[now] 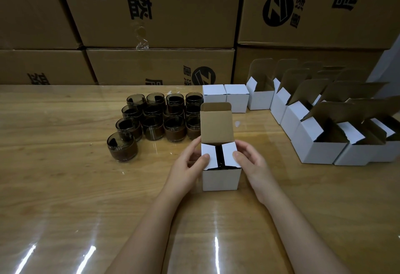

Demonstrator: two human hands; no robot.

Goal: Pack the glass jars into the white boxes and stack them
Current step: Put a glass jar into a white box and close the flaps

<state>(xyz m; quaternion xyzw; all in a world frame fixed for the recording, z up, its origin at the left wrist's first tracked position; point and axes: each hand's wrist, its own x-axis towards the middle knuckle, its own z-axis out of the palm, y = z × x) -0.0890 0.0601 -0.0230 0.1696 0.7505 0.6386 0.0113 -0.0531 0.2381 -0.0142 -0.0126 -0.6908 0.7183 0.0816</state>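
Box packing, mid-table nearer the front edge: left hand (188,165) and right hand (251,161) grip the white box (220,178), thumbs pinning both side flaps (211,150). Something dark in the gap is probably the jar (219,155). Lid flap (216,124) is upright. Risks: a released flap springs up and jams the lid tuck, or the box skids on the glossy table (65,187).

Black print on brown cartons behind worktop (65,165), all turned sideways. Upper mid carton (184,13): "公司" legible, bigger chars beside it, one approx "盔". Upper rt carton (320,29): round logo (278,9) w/ Z-like mark, small ®, big char approx "唐". Lower mid carton (140,65): same logo, chars cut off by worktop edge.
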